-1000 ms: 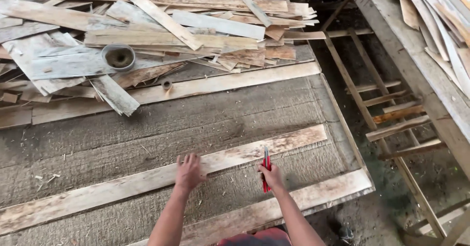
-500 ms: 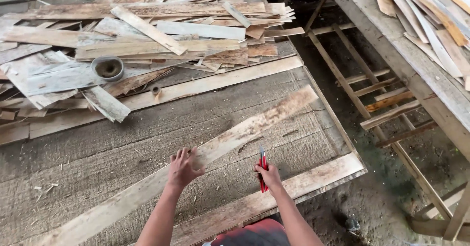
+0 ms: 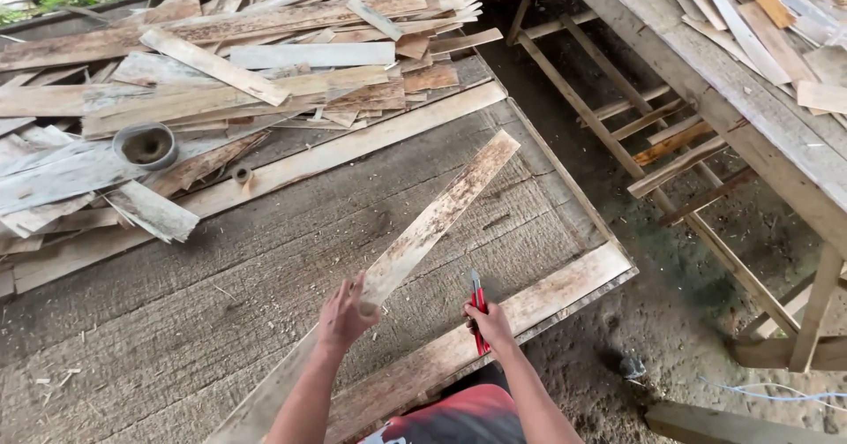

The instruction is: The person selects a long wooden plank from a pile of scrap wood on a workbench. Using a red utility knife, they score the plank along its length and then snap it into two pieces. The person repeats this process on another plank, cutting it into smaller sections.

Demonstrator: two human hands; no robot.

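Nearest the camera, the left hand (image 3: 346,313) grips a long, pale, weathered wooden plank (image 3: 432,223) at about mid-length, fingers closed over its upper face. The plank runs diagonally from the lower left edge of the view up and to the right; its far end is lifted and lies well beyond the hand.

Just to the right, the right hand (image 3: 490,325) is closed around a red-handled utility knife (image 3: 477,307), held upright with the blade end pointing away from the person. Knife and plank are near each other but apart.

Both hands work over a broad grey wooden desk (image 3: 176,320) with a rough, sawdust-flecked top. A flat pale board (image 3: 547,294) lies along the near right edge of the desk, just under the right hand.

Farther out, a long light board (image 3: 353,148) crosses the desk from left to right. Beside it sits a small round ring-shaped object (image 3: 242,176); what it is cannot be told.

Beyond, at left, a grey round roll with a hollow centre (image 3: 146,145) rests among the scraps; the hollow looks dark and its contents cannot be made out.

At the far side, a heap of loose wooden offcuts (image 3: 265,47) covers the desk, pieces overlapping at many angles.

To the right, on the dirt floor (image 3: 670,320), a wooden ladder-like frame (image 3: 635,135) lies beside a second wooden bench (image 3: 759,82) carrying more strips.
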